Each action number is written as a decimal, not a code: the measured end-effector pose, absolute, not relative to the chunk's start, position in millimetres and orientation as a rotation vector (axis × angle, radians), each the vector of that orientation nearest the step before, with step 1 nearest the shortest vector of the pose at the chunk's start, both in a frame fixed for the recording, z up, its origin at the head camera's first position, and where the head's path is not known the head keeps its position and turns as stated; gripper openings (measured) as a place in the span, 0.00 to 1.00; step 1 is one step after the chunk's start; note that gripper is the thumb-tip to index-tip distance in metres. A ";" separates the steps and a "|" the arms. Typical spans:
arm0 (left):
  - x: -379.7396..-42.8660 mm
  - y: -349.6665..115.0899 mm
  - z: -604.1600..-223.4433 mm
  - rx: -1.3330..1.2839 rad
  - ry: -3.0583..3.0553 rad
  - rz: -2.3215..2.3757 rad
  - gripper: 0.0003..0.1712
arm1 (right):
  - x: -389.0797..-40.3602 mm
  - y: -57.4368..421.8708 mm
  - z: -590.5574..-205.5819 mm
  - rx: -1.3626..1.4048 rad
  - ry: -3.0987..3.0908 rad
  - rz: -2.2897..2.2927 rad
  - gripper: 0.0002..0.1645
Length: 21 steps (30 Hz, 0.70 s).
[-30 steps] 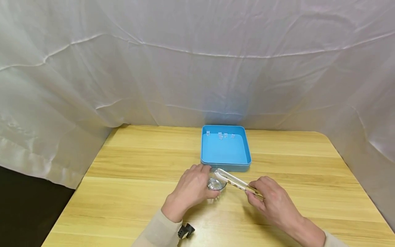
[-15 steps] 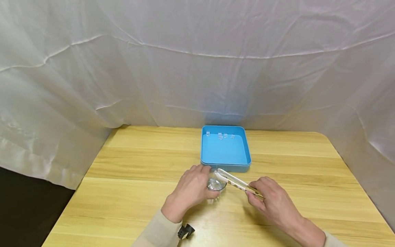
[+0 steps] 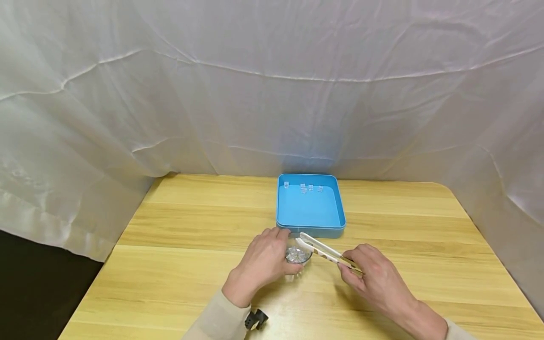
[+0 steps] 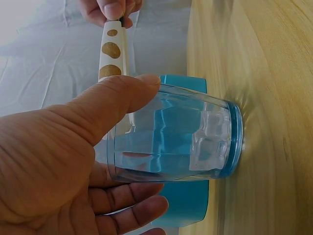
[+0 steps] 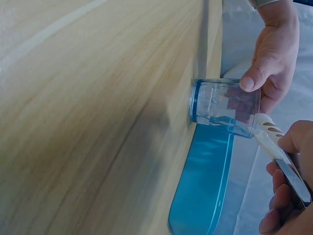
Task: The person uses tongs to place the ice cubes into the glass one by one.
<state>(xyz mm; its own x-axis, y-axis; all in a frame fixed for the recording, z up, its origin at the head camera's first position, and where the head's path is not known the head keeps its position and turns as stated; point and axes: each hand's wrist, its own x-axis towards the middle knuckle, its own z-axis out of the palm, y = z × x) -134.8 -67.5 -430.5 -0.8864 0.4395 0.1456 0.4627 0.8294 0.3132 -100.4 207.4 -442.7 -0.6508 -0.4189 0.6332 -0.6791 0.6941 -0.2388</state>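
Observation:
A clear drinking glass (image 4: 171,142) with a bluish base stands upright on the table, several clear cubes (image 4: 211,139) at its bottom. My left hand (image 3: 263,257) holds it around the side, thumb on the near side near the rim. In my right hand (image 3: 378,276) are white tongs (image 3: 325,250) with brown spots and a gold-coloured handle part. The tips of the tongs are at the glass's mouth; whether a cube is between them cannot be made out. My right fingers pinch the handle, as the right wrist view also shows.
Just behind the glass sits a shallow blue tray (image 3: 310,210) with several clear cubes (image 3: 310,187) near its far wall. A pale curtain (image 3: 272,94) hangs behind the wooden table (image 3: 191,264). A black device (image 3: 256,319) is at my left sleeve.
Both hands, the tongs and the glass keep their places. The clear cubes inside the glass look slightly rearranged and more distinct now.

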 end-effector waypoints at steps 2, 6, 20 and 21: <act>-134.8 -67.5 -430.6 -0.724 -2.944 -0.533 0.38 | -100.6 207.3 -443.2 0.838 -2.354 0.633 0.21; -134.9 -67.7 -430.6 -0.721 -2.949 -0.543 0.39 | -101.1 206.9 -444.3 0.841 -2.342 0.639 0.21; -131.8 -66.2 -430.3 -0.721 -2.890 -0.438 0.41 | -105.1 206.4 -443.5 0.770 -2.365 0.696 0.05; -131.6 -66.0 -430.4 -0.723 -2.880 -0.430 0.41 | -106.2 206.3 -442.8 0.747 -2.377 0.697 0.06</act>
